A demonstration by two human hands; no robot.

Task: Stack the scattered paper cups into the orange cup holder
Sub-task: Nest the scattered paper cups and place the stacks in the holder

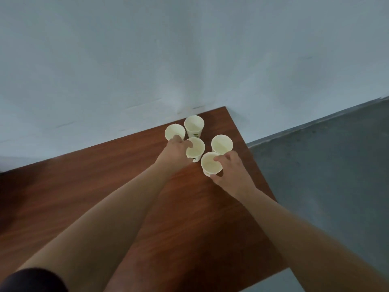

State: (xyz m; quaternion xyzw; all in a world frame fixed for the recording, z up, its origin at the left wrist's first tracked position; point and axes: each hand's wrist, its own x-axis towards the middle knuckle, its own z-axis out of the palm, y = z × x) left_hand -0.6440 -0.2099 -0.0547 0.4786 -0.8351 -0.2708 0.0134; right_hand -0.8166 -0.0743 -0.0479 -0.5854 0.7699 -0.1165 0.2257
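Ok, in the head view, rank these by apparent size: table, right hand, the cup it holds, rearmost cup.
1. table
2. right hand
3. held cup and rearmost cup: they look alike, so I won't rank them.

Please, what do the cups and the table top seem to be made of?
Cups: probably thin paper, matt cream-white, with thin walls and a small green print on the side. Table top: a reddish-brown wood-grain surface with a soft sheen. The picture does not show whether it is solid wood or a laminate.
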